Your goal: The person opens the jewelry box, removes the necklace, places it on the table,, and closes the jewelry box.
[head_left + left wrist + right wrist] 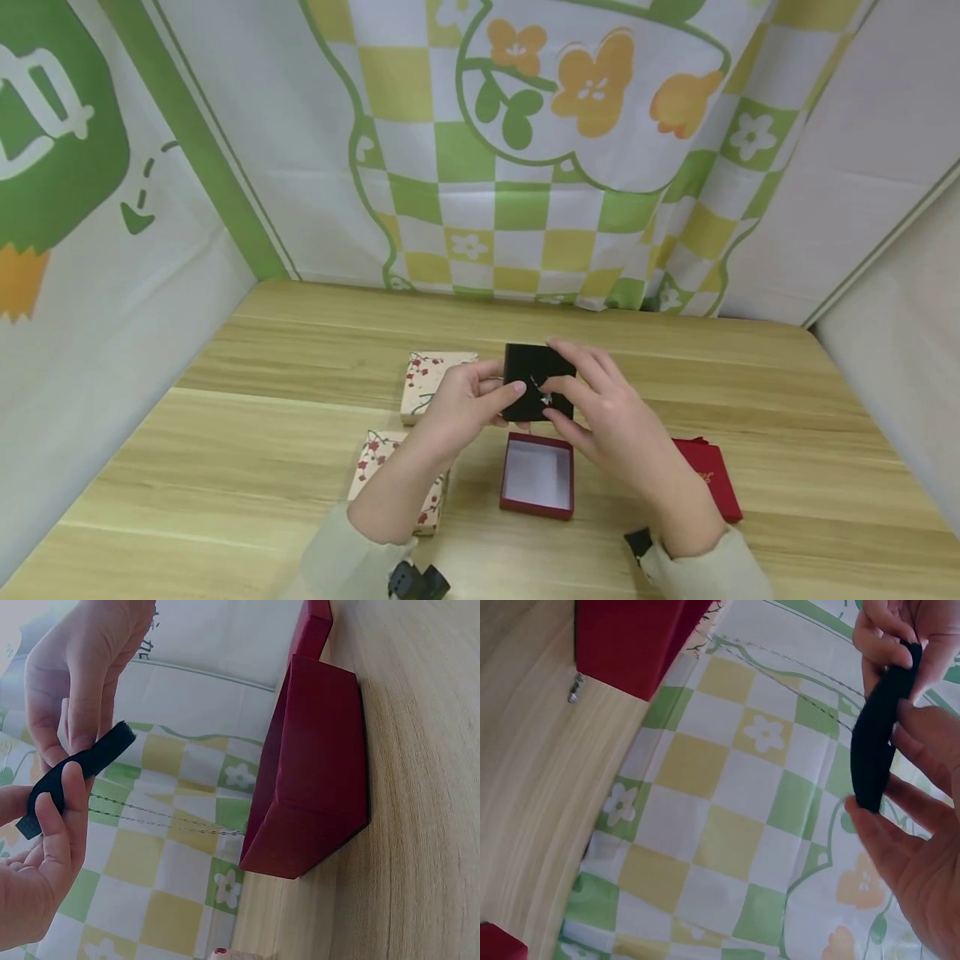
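Above the table a black jewellery pad is held up, slightly bowed in the right wrist view. My left hand grips its left side, thumb on the front and fingers behind. At the right side, my right hand holds the pad between thumb and fingers, with fingertips close to a small silver pendant on its face. Two strands of thin necklace chain run from behind the pad down to the red box. Below the hands stands that open red box, its inside pale.
Two cream boxes with red blossoms, a rear one and a front one, lie left, partly behind my left arm. A flat red piece with gold marks lies right, partly under my right forearm. A checked curtain hangs behind the table.
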A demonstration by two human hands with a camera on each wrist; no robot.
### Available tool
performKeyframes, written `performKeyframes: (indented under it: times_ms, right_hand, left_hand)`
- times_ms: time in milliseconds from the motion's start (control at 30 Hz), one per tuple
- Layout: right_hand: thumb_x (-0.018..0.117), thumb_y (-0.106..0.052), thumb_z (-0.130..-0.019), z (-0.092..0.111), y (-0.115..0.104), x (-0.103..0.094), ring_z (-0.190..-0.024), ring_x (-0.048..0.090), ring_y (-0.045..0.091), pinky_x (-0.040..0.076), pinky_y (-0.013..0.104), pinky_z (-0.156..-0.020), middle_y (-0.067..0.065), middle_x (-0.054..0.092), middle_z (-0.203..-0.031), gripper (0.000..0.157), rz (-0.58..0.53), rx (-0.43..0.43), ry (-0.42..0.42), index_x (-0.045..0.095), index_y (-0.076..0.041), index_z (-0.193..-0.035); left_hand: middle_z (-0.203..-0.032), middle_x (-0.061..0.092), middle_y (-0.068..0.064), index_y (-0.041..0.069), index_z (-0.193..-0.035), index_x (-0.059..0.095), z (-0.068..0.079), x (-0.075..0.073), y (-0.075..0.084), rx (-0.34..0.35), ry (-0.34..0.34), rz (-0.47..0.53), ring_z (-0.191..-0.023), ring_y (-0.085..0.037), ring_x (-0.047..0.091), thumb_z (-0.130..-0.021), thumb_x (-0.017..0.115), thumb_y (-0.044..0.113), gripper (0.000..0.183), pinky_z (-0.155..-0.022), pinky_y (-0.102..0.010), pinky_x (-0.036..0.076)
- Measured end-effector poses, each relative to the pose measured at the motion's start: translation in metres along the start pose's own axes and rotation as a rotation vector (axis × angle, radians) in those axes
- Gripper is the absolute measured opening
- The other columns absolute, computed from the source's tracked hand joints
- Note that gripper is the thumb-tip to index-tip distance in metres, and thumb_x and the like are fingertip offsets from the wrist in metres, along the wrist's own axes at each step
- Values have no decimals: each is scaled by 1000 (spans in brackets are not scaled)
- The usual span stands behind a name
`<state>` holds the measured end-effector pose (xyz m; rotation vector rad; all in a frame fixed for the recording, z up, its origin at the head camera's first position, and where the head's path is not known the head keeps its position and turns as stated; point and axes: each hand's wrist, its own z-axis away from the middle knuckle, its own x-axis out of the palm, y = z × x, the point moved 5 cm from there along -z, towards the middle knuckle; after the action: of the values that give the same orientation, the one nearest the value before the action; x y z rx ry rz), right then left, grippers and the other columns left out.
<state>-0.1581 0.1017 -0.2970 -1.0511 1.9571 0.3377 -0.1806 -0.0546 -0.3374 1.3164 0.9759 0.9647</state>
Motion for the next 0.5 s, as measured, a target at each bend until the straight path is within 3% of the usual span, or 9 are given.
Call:
performKeyframes:
  times_ms: [267, 500]
  right_hand:
    - [62, -7, -83, 0, 3, 2, -116, 48, 27, 49, 36, -89, 13, 52, -130, 10, 69, -34, 84, 62, -5, -92]
    - [63, -4, -84, 1, 9, 4, -113, 52, 23, 48, 33, -91, 11, 55, -127, 14, 44, -36, 67, 59, -4, -96]
  left_hand:
    - [-105, 68, -11, 10, -121, 58, -1, 0, -3, -28, -1, 19, -77, -22, 67, -91, 57, 22, 32, -73, -30, 49]
    - [-109, 65, -9, 7, -117, 59, -2, -2, -8, -64, -14, -6, -83, -16, 65, -90, 59, 24, 32, -75, -31, 49]
